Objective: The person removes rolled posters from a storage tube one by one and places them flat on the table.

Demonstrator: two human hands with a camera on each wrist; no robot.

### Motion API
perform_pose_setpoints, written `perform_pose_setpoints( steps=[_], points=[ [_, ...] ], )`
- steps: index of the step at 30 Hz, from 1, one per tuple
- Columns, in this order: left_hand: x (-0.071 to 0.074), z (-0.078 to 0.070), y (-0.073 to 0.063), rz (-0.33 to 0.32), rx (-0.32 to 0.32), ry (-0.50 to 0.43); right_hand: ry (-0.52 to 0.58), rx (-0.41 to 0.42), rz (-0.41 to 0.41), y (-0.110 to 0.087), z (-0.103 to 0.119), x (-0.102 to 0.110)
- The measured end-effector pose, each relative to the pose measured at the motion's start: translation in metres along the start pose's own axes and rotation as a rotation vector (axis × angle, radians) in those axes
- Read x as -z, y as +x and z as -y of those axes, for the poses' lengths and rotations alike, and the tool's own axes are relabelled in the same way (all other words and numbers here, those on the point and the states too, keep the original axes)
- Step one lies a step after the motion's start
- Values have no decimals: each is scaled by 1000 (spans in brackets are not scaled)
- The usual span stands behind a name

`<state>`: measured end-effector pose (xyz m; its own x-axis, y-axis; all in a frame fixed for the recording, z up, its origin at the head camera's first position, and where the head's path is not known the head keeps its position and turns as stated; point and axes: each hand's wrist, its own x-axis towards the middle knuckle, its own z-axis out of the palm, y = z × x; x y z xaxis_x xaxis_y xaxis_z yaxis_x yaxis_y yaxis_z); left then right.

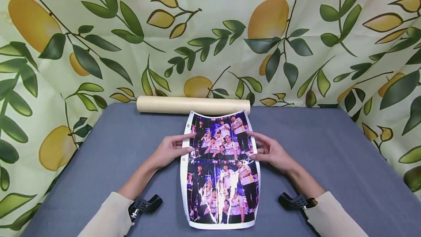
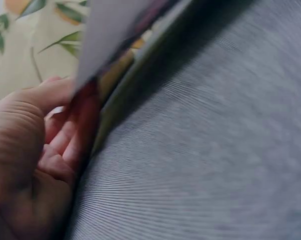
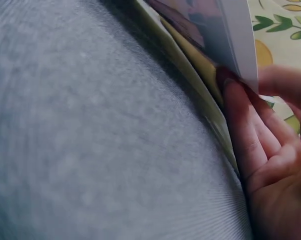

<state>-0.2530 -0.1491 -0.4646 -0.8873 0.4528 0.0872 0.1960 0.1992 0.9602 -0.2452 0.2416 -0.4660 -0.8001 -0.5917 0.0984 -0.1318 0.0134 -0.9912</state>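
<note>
Now, the left hand [image 1: 171, 148] and right hand [image 1: 272, 153] are pinching a glossy, white-bordered rectangular photo sheet [image 1: 220, 167]!

Thumbs and fingers are gripping its left and right edges; it's bowing over the near middle of a grey cloth-covered table [image 1: 131, 127]. Far side, a long beige cylindrical roll [image 1: 177, 105] is lying before a pale fruit-and-leaf-patterned fabric backdrop [image 1: 217, 10].

We are finding no text that we can read with certainty. On the printed sheet [image 1: 220, 167], we are seeing lettering [image 1: 237, 203] across the pictured white shirts [image 1: 229, 151], too small and blurred to make out, and tiny grey marks [image 1: 184, 159] along the left margin, which we are likewise failing to decipher.
</note>
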Motion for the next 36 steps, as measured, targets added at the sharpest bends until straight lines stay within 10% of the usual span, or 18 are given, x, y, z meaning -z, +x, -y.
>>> perform_pose_setpoints(
  steps=[5, 13, 21, 36],
  points=[
    [3, -4, 0, 90, 22, 27, -20, 22, 102, 2, 1, 4],
    [1, -5, 1, 43, 52, 100, -177, -97, -122, 4, 2, -1],
    [6, -7, -1, -66, 129, 113, -106, -86, -81, 6, 1, -5],
    [-3, -6, 6, -67, 207, -5, -147, -139, -184, 1, 2, -2]
  ],
)
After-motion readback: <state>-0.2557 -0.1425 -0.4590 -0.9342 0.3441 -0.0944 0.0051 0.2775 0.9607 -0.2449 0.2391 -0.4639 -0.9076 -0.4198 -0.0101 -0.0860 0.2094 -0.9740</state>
